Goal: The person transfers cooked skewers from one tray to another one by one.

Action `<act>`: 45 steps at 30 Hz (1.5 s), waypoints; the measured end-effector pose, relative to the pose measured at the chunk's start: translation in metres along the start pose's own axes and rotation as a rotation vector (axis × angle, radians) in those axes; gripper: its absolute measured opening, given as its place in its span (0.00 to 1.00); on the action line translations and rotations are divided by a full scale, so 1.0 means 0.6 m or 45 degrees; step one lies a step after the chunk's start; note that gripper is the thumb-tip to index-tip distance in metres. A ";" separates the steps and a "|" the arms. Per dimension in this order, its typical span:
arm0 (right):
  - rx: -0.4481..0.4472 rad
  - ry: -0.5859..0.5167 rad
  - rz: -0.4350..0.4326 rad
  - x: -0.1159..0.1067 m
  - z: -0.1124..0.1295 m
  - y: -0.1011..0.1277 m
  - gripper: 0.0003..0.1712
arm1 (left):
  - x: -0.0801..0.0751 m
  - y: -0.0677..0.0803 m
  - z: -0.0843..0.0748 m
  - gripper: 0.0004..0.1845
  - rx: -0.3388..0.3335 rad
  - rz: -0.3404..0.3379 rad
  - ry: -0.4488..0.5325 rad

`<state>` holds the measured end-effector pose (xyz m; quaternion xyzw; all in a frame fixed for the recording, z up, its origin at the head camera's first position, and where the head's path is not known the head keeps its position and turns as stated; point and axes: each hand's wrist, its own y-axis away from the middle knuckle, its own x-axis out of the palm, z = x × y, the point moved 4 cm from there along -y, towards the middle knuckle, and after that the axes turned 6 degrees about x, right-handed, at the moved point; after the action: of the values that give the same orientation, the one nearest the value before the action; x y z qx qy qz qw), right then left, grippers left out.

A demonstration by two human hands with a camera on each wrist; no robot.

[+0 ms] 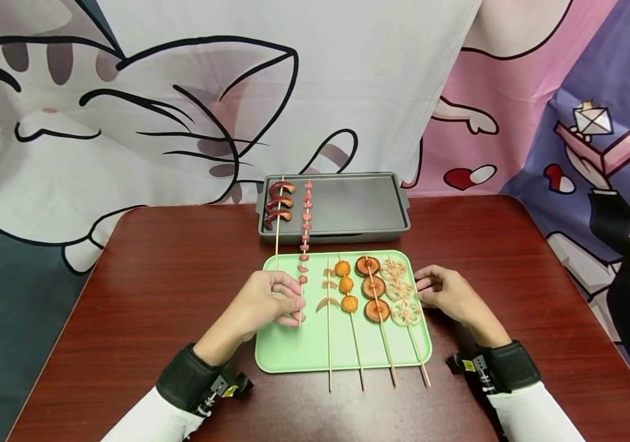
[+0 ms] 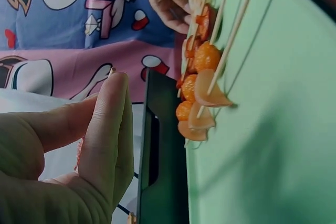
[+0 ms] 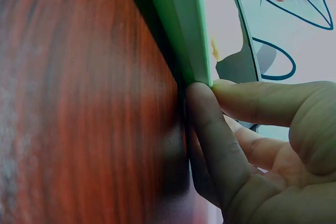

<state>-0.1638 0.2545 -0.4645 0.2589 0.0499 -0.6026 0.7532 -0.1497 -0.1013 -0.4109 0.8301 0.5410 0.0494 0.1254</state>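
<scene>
My left hand (image 1: 291,309) rests on the left part of a green tray (image 1: 292,353) and pinches the lower stick of a skewer of small pink pieces (image 1: 305,236). That skewer reaches up onto a dark grey baking pan (image 1: 359,205). The left wrist view shows thumb and finger (image 2: 107,124) pressed together. My right hand (image 1: 424,291) lies on the table with its fingertips (image 3: 215,145) against the green tray's right rim (image 3: 181,24), holding nothing. Between the hands lie skewers of pale crescents (image 1: 328,288), orange balls (image 1: 345,285), brown discs (image 1: 373,288) and lotus slices (image 1: 400,291).
A skewer of dark red curled pieces (image 1: 279,202) lies at the pan's left end. The pan stands behind the tray on a reddish-brown table (image 1: 171,276). A cartoon-print cloth (image 1: 182,110) hangs behind. Stick ends overhang the tray's near edge.
</scene>
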 end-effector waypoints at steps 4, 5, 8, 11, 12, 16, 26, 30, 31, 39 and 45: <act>0.000 -0.002 0.000 0.000 -0.001 -0.001 0.22 | -0.002 0.009 0.010 0.10 -0.011 0.006 -0.002; 0.001 -0.003 -0.001 0.000 -0.001 -0.001 0.22 | -0.003 0.011 0.012 0.10 -0.014 0.007 -0.002; 0.002 0.000 -0.002 0.000 -0.002 -0.001 0.22 | -0.004 0.018 0.021 0.09 -0.025 0.008 -0.003; 0.002 0.000 -0.004 0.000 -0.002 -0.001 0.22 | -0.003 0.024 0.028 0.09 -0.036 0.020 -0.004; 0.001 0.000 -0.003 0.000 -0.002 -0.001 0.22 | -0.003 0.027 0.030 0.09 -0.039 0.027 -0.006; 0.000 -0.001 -0.005 0.000 -0.003 -0.001 0.22 | 0.001 0.033 0.038 0.09 -0.044 0.046 -0.005; 0.003 0.010 -0.005 0.000 -0.002 0.000 0.22 | 0.011 0.050 0.056 0.07 -0.077 0.069 0.003; 0.003 0.013 -0.007 0.000 -0.002 -0.001 0.23 | 0.012 0.059 0.061 0.07 -0.086 0.076 0.006; 0.004 0.013 -0.007 0.000 -0.002 -0.001 0.23 | 0.013 0.061 0.062 0.07 -0.088 0.079 0.007; 0.007 0.019 -0.010 0.000 -0.002 -0.001 0.23 | 0.026 0.075 0.081 0.07 -0.111 0.097 0.013; 0.011 0.007 -0.004 0.000 -0.003 -0.001 0.22 | 0.040 0.084 0.097 0.07 -0.140 0.089 0.020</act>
<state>-0.1639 0.2553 -0.4659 0.2637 0.0498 -0.6032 0.7511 -0.0828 -0.1079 -0.4551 0.8400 0.5090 0.0900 0.1649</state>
